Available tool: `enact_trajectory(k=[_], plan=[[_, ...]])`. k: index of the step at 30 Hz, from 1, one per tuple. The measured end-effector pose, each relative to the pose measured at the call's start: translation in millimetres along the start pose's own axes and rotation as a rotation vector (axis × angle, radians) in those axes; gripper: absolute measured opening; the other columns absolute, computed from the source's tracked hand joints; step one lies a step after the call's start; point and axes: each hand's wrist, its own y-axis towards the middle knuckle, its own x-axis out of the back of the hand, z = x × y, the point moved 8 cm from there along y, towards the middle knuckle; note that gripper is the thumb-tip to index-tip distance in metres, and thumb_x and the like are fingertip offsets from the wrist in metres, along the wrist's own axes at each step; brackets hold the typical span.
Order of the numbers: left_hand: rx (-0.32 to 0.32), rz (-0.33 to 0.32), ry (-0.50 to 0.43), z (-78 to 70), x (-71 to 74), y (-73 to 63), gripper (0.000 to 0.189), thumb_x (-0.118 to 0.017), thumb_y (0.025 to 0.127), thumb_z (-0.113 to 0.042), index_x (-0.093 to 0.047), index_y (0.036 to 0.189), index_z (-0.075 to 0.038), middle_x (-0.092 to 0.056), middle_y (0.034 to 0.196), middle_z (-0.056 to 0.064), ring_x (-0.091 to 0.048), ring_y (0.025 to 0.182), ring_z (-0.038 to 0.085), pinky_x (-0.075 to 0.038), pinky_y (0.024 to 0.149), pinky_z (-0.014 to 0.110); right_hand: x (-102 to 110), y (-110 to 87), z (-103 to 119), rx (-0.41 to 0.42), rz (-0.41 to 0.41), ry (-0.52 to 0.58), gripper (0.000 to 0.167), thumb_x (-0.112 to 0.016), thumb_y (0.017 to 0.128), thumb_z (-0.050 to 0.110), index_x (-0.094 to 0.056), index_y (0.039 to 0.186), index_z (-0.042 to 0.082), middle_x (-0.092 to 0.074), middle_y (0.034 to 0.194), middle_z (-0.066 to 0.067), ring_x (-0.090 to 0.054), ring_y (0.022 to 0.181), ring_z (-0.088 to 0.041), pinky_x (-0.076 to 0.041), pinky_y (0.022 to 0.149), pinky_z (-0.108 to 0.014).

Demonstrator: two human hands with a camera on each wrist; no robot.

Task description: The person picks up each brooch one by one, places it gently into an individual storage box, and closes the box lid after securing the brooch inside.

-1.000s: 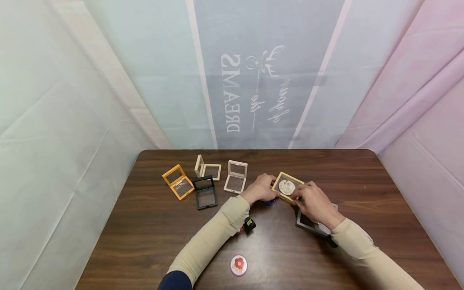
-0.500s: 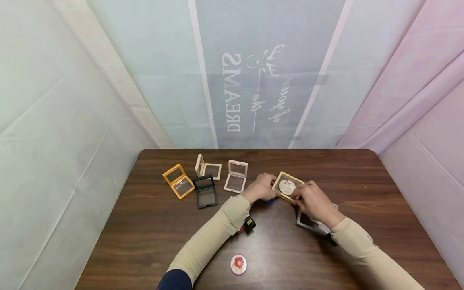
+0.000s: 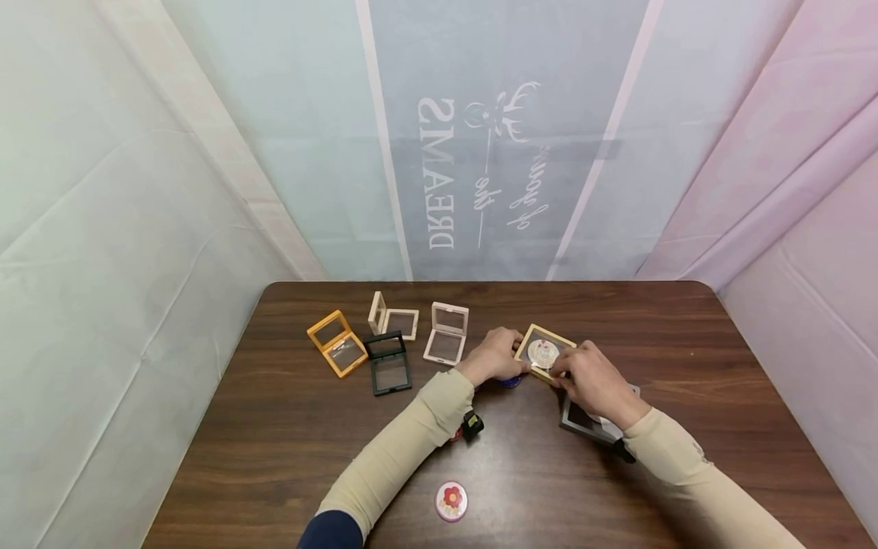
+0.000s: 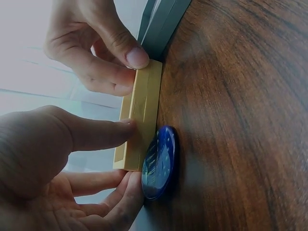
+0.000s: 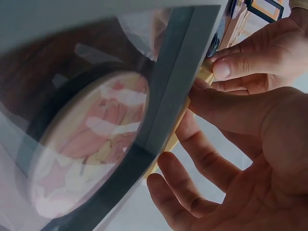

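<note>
A yellow floating display frame (image 3: 557,335) lies closed around a pale round badge (image 3: 543,354) on the table. My left hand (image 3: 494,356) holds its left end, with the thumb on the front side wall (image 4: 147,101) and other fingers around the corner, as the left wrist view shows. My right hand (image 3: 595,386) pinches the near right corner between thumb and fingers. A blue round badge (image 4: 161,163) leans by the yellow frame, beside my left fingers. Beneath my right wrist is a grey display frame (image 5: 169,79) holding a round badge (image 5: 91,149) with a pink cartoon picture.
Left of my hands several opened display frames stand: orange (image 3: 345,354), cream (image 3: 414,326), dark green (image 3: 409,375) and pale pink (image 3: 444,361). A red flower badge (image 3: 451,501) lies near the front. Something red (image 3: 456,435) shows partly from under my left forearm.
</note>
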Motion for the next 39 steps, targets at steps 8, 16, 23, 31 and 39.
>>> enact_trajectory(k=[8, 16, 23, 31, 39], plan=[[0.005, -0.004, 0.035, -0.1, -2.1, -1.3, 0.052, -0.08, 0.097, -0.03, -0.065, 0.143, -0.01, -0.068, 0.133, 0.005, -0.064, 0.119, 0.017, -0.055, 0.092, 0.029, 0, -1.6, 0, 0.007, 0.005, 0.009, 0.017, -0.088, 0.081, -0.003, -0.083, 0.083, 0.013, -0.078, 0.09, -0.001, -0.072, 0.084, -0.022, -0.051, 0.091, -0.051], [-0.029, 0.014, 0.023, -1.4, 5.9, -10.7, 0.05, -0.078, 0.1, -0.027, -0.062, 0.145, -0.011, -0.065, 0.132, 0.004, -0.065, 0.115, 0.017, -0.055, 0.09, 0.028, 0, -1.0, -1, 0.002, 0.018, 0.016, 0.014, -0.088, 0.083, -0.001, -0.084, 0.086, 0.012, -0.079, 0.092, -0.002, -0.071, 0.083, -0.022, -0.051, 0.09, -0.051], [-0.099, -0.037, 0.031, -3.5, 22.0, -25.1, 0.05, -0.079, 0.099, -0.024, -0.062, 0.144, -0.008, -0.064, 0.13, 0.007, -0.067, 0.105, 0.015, -0.054, 0.086, 0.023, 5, 7.5, -2, -0.022, 0.032, 0.07, 0.009, -0.086, 0.086, 0.003, -0.083, 0.091, 0.01, -0.078, 0.089, -0.002, -0.068, 0.081, -0.022, -0.055, 0.075, -0.047], [-0.126, -0.05, 0.063, 0.1, 21.7, -44.8, 0.046, -0.078, 0.1, -0.022, -0.065, 0.141, -0.008, -0.065, 0.126, 0.009, -0.059, 0.097, 0.013, -0.05, 0.082, 0.025, 9, 35.4, 8, -0.035, 0.042, 0.145, 0.011, -0.079, 0.094, 0.005, -0.081, 0.104, 0.003, -0.079, 0.101, -0.01, -0.074, 0.09, -0.029, -0.059, 0.076, -0.046], [-0.225, -0.099, 0.04, 5.9, 15.4, -81.7, 0.04, -0.082, 0.095, -0.016, -0.069, 0.131, -0.004, -0.067, 0.113, 0.01, -0.061, 0.094, 0.014, -0.051, 0.08, 0.021, 11, 67.1, 26, -0.008, 0.033, 0.227, 0.021, -0.075, 0.099, 0.006, -0.076, 0.118, -0.002, -0.077, 0.11, -0.017, -0.075, 0.091, -0.028, -0.062, 0.076, -0.043]])
